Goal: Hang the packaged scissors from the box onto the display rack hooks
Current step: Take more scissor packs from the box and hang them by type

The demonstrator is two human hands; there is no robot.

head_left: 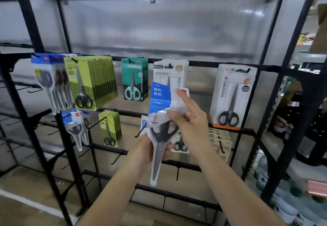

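Note:
I hold one packaged pair of scissors [159,119] in front of the black display rack [194,64]; its card is blue and white, its blades point down. My left hand [146,147] grips the lower blade part from behind. My right hand [187,119] pinches the card near the handles, thumb in front and index finger stretched up along the card's top right corner. The pack's top overlaps a white pack [169,73] hanging on a top-row hook. An empty hook [139,133] sticks out just left of my left hand. No box is in view.
Blue packs [47,82], yellow-green packs [88,84], teal packs [135,80] and a white-orange pack [231,96] hang on the top row. More packs hang lower. Bare hooks [115,159] jut forward below. Bottles and goods [283,190] fill the shelf at right.

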